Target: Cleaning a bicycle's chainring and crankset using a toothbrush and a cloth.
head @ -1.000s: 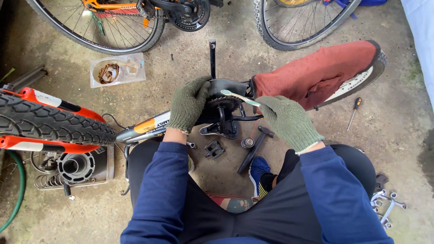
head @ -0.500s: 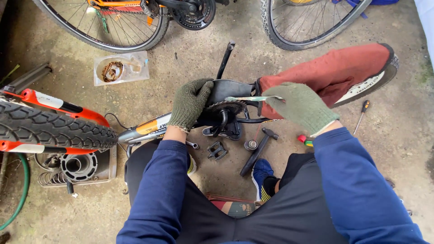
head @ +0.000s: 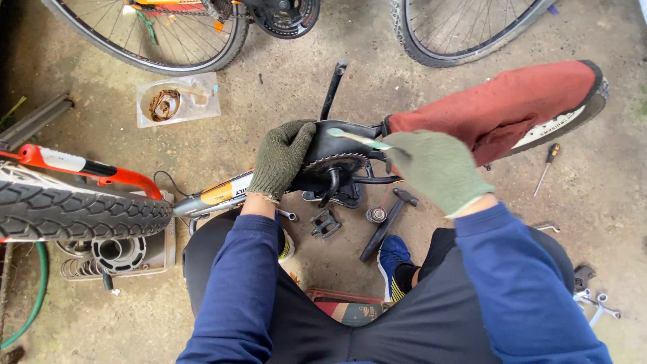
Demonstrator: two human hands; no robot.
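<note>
Two gloved hands work at the black toothed chainring of an upturned bicycle frame: the left hand lies cupped over its left edge, while the right hand pinches a pale thin toothbrush-like tool just above it. The brush could slip and snag on the teeth if pressed hard. Since a moment earlier, the right hand has drawn further right of the chainring.

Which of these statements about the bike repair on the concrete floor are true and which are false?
1. Both hands wear knitted gloves. True: left hand, right hand.
2. The right hand holds a hammer. False: it holds a thin pale brush.
3. The left hand rests on the toothed chainring. True.
4. The screwdriver is in the left hand. False: it lies on the floor at the right.
5. A loose pedal lies on the floor. True.
</note>
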